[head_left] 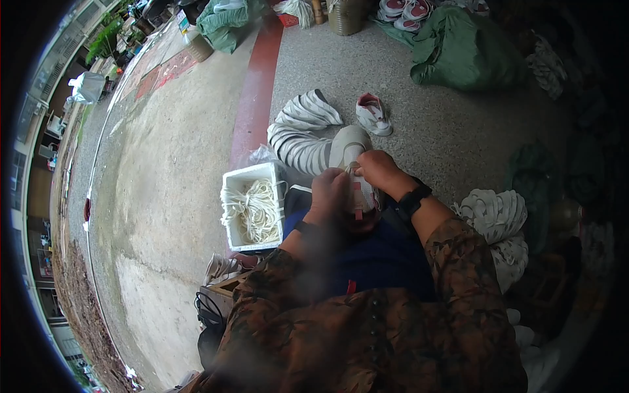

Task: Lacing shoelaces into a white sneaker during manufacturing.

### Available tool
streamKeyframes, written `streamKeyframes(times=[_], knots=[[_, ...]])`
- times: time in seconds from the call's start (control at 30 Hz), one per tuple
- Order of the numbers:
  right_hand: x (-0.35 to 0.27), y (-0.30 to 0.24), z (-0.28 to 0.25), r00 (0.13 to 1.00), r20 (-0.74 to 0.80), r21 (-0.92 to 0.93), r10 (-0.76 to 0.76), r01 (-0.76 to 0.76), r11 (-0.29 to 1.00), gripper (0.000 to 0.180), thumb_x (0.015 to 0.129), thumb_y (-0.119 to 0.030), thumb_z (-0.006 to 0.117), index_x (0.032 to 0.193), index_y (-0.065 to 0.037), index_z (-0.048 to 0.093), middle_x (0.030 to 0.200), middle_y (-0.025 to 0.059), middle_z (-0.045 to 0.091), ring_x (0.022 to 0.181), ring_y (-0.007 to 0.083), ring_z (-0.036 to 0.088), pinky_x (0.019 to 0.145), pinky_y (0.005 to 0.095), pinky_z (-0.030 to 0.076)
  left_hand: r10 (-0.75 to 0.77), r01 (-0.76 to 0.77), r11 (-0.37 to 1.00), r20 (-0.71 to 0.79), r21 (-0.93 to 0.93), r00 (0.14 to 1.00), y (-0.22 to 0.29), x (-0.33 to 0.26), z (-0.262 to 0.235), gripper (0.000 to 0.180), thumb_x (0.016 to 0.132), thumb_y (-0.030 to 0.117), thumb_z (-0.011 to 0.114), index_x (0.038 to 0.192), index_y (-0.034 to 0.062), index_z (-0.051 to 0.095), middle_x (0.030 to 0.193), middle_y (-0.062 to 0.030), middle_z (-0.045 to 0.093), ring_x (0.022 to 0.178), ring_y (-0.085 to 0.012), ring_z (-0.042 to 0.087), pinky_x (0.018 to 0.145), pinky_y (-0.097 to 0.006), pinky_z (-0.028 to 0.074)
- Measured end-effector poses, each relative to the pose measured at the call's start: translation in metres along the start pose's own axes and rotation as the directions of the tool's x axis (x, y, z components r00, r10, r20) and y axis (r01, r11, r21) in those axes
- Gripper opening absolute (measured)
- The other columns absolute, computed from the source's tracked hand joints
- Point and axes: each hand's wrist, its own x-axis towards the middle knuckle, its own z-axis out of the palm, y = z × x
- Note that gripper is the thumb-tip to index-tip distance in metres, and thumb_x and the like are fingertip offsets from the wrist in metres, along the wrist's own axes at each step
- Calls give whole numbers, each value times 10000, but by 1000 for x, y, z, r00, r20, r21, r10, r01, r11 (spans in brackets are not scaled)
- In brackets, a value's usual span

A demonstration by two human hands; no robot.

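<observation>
A light grey and white sneaker (351, 145) with pinkish-red trim rests on my lap, its toe pointing away from me. My left hand (329, 191) is closed at the left side of its lacing area, fingers bent against the upper. From the right, my right hand (382, 171) pinches at the same spot, its fingertips close to the left ones. A short pale strip, apparently a shoelace (354, 168), shows between the fingers, mostly hidden by them. Just left of my lap, a white foam box (228, 178) holds a bundle of white laces (257, 208).
Beyond the sneaker, a curved row of nested grey-white shoe pieces (298, 141) lies on the floor beside a single sneaker (373, 114). A green sack (468, 52) stands far right. More stacked white pieces (495, 215) are by my right arm; another shoe (221, 268) is lower left.
</observation>
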Motion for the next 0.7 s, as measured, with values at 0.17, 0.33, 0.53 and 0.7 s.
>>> streamKeyframes(times=[0.17,0.33,0.53,0.7], knots=[[9,-4,2,999,30,-44,26,-24,999,221,784,-255,680,798,-35,666,807,190,643,812,359,636,735,440,496,118,-120,979,20,168,993,-4,15,-12,150,833,133,637,840,-10,680,737,-31,657,685,-71,573,625,-244,486],[12,8,7,999,5,3,-44,44,999,202,796,-238,661,802,-36,671,815,188,642,829,358,632,750,437,491,220,-231,917,69,324,973,12,20,-11,189,797,190,603,827,23,686,806,-173,660,773,-320,656,694,-365,503],[18,13,7,1000,5,93,-4,3,996,182,779,-235,653,795,-55,678,807,170,646,832,343,632,757,426,491,380,-492,597,317,634,869,24,30,-13,135,782,172,604,745,51,653,737,-137,634,719,-330,643,656,-393,508],[18,21,6,995,86,167,55,-69,984,191,749,-248,672,772,-59,668,788,157,647,801,321,636,728,404,489,183,-482,246,448,841,875,37,39,-3,136,788,153,572,754,43,645,751,-142,638,748,-336,641,675,-401,517]])
